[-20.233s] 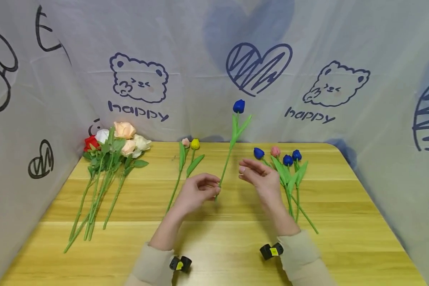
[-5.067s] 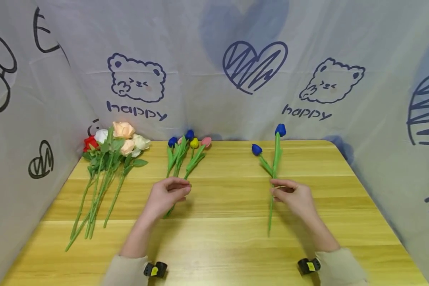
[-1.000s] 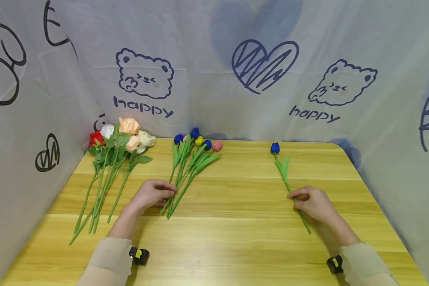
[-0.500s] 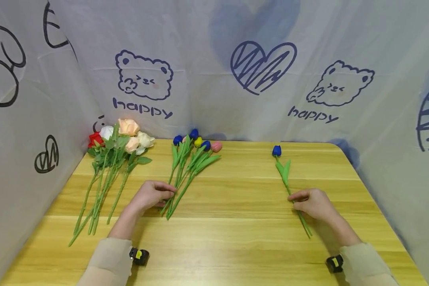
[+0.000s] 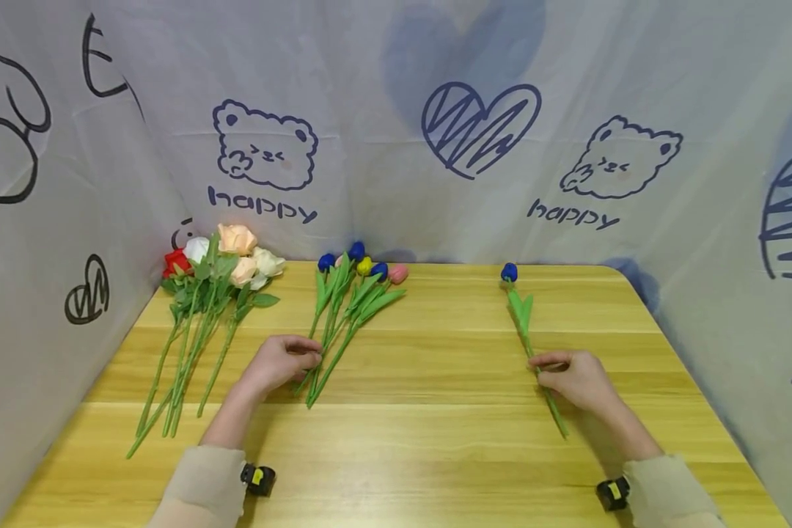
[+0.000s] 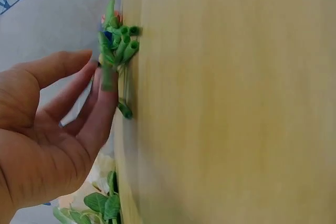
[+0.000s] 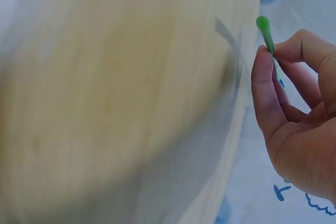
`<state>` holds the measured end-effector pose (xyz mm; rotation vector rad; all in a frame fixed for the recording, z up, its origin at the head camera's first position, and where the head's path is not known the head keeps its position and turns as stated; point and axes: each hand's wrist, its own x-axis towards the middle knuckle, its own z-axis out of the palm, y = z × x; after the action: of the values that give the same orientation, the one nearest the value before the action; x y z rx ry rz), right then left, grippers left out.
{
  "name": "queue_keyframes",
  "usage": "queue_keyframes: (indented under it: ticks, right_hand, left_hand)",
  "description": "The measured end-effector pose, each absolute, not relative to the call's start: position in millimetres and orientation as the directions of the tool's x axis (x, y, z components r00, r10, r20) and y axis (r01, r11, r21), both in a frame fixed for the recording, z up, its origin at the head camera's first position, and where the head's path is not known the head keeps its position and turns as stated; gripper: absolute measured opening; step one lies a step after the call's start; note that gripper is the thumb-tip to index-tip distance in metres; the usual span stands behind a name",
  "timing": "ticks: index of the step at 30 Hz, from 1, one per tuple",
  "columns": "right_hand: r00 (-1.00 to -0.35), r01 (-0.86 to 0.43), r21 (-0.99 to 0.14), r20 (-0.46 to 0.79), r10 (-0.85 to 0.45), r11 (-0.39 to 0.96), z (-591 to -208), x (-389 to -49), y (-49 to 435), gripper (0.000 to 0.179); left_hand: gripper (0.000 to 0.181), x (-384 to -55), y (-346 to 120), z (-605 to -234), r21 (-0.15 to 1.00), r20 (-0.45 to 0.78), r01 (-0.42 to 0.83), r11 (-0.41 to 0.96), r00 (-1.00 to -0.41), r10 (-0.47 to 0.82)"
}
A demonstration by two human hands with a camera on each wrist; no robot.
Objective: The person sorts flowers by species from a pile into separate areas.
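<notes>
In the head view, my right hand [image 5: 577,380] pinches the stem of a blue tulip [image 5: 510,273] on the right half of the table. The right wrist view shows the green stem end [image 7: 263,24] between thumb and fingertips. My left hand [image 5: 282,361] is at the stems of a bunch of tulips [image 5: 364,297] with blue, yellow and pink heads, fanned out in the middle. Its fingers bend loosely. In the left wrist view, one tulip stem [image 6: 106,78] overlaps the fingers of the left hand [image 6: 68,111], and the thumb tip is slightly apart from them.
Several roses [image 5: 221,260], red, white, cream and peach, lie to the left with their long stems toward me. The wooden table [image 5: 435,440] ends at a white cloth wall [image 5: 369,169] with bear and heart drawings. Similar walls close both sides.
Since the earliest frame, blue and pink tulips have moved from the right into the middle bunch, one more blue since 5.1 s ago. During the last second, both hands barely shift.
</notes>
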<state>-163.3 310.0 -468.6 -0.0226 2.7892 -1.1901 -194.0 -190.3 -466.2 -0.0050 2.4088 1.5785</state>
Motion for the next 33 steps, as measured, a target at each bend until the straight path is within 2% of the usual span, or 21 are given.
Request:
queue_keyframes:
  ticks: [5, 13, 23, 33]
  right_hand:
    - [-0.999, 0.03, -0.773, -0.051, -0.016, 0.634, -459.9, -162.7, 299.5, 0.034]
    - [-0.998, -0.035, -0.916, 0.056, 0.042, 0.4, -447.1, -162.7, 260.4, 0.036]
    - [-0.988, -0.137, -0.99, 0.14, 0.072, 0.038, -439.0, -172.4, 197.6, 0.032]
    - [-0.986, -0.141, -0.987, 0.133, 0.103, -0.076, -436.1, -177.2, 151.0, 0.031]
  left_hand:
    - [0.036, -191.0, -183.6, -457.6, 0.906, -0.143, -0.094, 0.412, -0.986, 0.09]
    - [0.036, -184.4, -149.3, -435.1, 0.945, -0.055, -0.029, 0.325, -0.996, 0.068]
    - [0.027, -174.5, -84.3, -428.8, 0.978, 0.05, 0.084, 0.193, -0.984, 0.174]
    - [0.026, -167.3, -46.1, -438.0, 0.989, 0.017, 0.056, 0.137, -0.962, 0.273]
